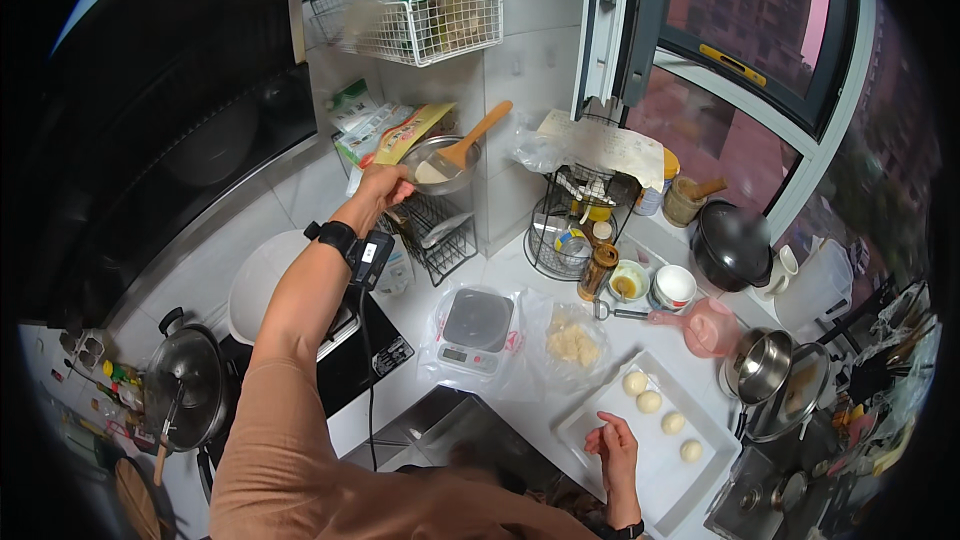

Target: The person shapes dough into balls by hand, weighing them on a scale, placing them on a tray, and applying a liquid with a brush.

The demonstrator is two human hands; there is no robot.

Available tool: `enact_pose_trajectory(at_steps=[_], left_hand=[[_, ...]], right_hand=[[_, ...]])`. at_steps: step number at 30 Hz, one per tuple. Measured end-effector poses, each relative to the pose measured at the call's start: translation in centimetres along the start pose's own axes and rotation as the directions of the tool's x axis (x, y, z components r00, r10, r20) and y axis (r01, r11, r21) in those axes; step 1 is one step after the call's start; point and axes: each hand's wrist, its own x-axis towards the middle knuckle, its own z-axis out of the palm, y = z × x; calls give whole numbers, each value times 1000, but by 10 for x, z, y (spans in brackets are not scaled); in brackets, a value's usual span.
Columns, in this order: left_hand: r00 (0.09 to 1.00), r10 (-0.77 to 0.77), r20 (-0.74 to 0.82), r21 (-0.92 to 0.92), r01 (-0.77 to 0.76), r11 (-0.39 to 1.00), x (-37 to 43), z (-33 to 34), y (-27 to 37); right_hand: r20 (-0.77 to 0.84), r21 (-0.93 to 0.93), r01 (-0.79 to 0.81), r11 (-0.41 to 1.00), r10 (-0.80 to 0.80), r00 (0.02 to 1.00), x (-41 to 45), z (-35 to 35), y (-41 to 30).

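My left hand (386,186) reaches far forward and grips the near rim of a stainless steel bowl (469,178). Something pale lies inside the bowl, and a wooden spatula (486,127) leans in it with its handle sticking out. Over the left part of a white rectangular tray (660,476) hangs my right hand (619,454), fingers loosely bent and holding nothing. Several round dough balls (673,422) sit in a row on the tray. A digital kitchen scale (478,324) rests on clear plastic, beside a plastic bag of pale dough (572,341).
A white wok-shaped pan (259,285) stands on the black cooktop (390,352) at left. Behind the tray are a pink ladle-like scoop (709,326), small bowls (675,285) and a black wire spice rack (551,240). Steel pots (765,367) crowd the right, near an open window (739,37).
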Motion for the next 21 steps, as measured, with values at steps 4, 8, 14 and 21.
enact_pose_trajectory(at_steps=[4,8,14,21], left_hand=[[990,9,-139,-19,-12,1000,8,-2,-3],[975,-6,-221,-116,-20,993,12,0,-10],[974,9,-226,-290,-76,954,7,0,-23],[982,97,-164,-390,-155,908,-9,17,-50]], right_hand=[[-24,6,-1,1000,1,1000,-7,-2,7],[-22,19,-11,1000,11,1000,-9,-1,14],[-5,26,-19,999,19,1000,-10,4,22],[-41,-36,0,999,-2,999,-19,6,19]])
